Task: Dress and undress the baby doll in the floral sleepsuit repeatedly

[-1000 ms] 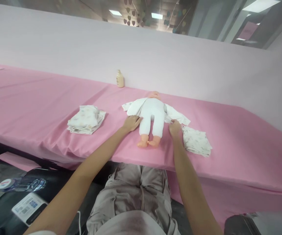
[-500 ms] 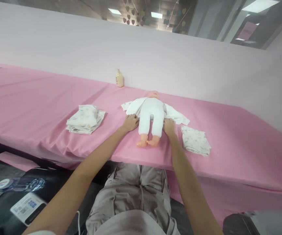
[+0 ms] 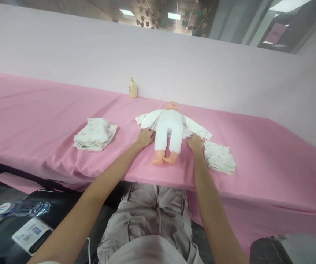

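Observation:
A baby doll (image 3: 169,126) in white leggings lies on its back on the pink-covered table, bare feet toward me. Under its upper body a white baby top (image 3: 196,128) is spread out, its sleeves stretched to both sides. My left hand (image 3: 146,137) rests palm down at the lower left edge of the top, beside the doll's leg, fingers extended. On the other side my right hand (image 3: 195,142) lies with fingers spread at the top's lower right edge, apart from the leg. The undersides of both hands are hidden.
A folded patterned cloth stack (image 3: 95,134) lies to the left, and a smaller folded cloth (image 3: 219,157) sits close to my right wrist. A cream pump bottle (image 3: 133,88) stands by the back wall. Below left, a black chair (image 3: 61,201) holds a plastic bottle (image 3: 23,208).
My right hand has slid outward to the right, away from the doll's leg, toward the folded cloth. My left hand and the doll stay nearly in place.

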A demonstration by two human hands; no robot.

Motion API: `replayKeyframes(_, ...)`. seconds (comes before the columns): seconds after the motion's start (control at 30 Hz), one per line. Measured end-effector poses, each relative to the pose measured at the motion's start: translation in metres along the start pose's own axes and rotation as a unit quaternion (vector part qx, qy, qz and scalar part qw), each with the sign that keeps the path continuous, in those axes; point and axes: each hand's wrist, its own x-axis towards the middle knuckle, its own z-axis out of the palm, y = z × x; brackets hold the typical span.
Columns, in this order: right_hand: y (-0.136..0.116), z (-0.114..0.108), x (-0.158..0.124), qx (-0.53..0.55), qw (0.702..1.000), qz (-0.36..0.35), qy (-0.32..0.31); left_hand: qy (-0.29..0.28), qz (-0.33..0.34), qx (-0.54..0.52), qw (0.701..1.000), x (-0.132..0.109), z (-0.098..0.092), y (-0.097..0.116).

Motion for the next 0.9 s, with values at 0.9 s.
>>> replayKeyframes(0.9,0.02,-0.049,-0.009,0.009,0.988,0.142,0.066,0.017,-0.045,0.024,0.999,-0.01,-0.008,-0.004)
